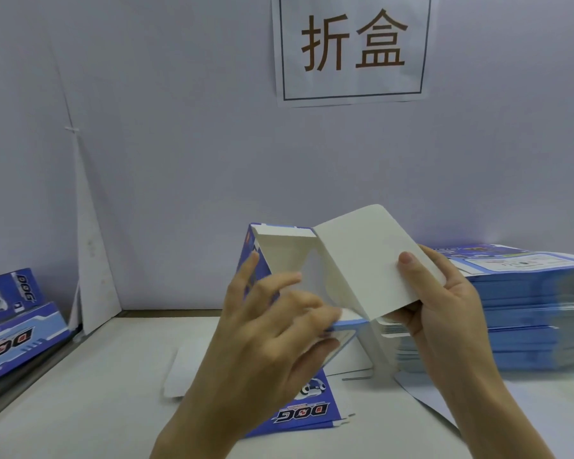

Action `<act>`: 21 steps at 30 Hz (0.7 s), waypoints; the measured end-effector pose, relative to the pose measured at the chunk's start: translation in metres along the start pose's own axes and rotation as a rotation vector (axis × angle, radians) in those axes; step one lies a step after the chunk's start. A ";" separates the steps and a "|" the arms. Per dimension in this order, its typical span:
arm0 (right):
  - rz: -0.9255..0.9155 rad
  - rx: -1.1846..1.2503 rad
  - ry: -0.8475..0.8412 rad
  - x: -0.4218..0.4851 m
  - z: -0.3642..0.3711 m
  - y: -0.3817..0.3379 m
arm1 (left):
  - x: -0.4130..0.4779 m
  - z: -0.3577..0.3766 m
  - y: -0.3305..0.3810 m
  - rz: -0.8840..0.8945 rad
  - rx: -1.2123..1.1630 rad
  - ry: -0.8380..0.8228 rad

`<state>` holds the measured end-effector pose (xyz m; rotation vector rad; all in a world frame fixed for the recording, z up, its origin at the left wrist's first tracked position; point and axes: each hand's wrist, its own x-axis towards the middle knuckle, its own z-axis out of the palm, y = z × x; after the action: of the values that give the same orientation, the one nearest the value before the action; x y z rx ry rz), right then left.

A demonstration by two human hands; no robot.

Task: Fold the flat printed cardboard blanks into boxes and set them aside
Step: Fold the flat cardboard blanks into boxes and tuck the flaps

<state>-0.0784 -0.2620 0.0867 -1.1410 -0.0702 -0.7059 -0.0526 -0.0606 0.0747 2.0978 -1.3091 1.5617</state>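
Observation:
A blue printed cardboard blank (pixel 355 260), white on the inside, is half folded and held up over the table in the middle of the view. My right hand (pixel 444 303) pinches its big white flap, thumb on the inner face. My left hand (pixel 272 326) is blurred at the blank's left side, fingers spread and touching the side panel and a lower flap. A tall stack of flat blue blanks (pixel 527 309) lies to the right, just behind my right hand. Blue boxes marked DOG (pixel 10 319) lie at the left edge.
The white tabletop (pixel 96 392) runs below my hands. A pale wall stands close behind, with a paper sign (pixel 352 48) bearing two large characters. A white board leans in the left corner (pixel 90 260). A loose white sheet (pixel 424 402) lies under my right wrist.

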 end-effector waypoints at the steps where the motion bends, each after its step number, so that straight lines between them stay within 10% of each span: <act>1: -0.012 -0.012 0.004 0.000 0.000 0.000 | 0.001 0.001 0.003 0.013 0.005 -0.010; 21: -0.038 -0.018 0.021 -0.003 0.001 0.003 | -0.018 0.001 -0.018 -0.606 -0.596 -0.191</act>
<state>-0.0789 -0.2585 0.0833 -1.1519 -0.0683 -0.7536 -0.0390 -0.0415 0.0651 1.9938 -0.8964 0.6404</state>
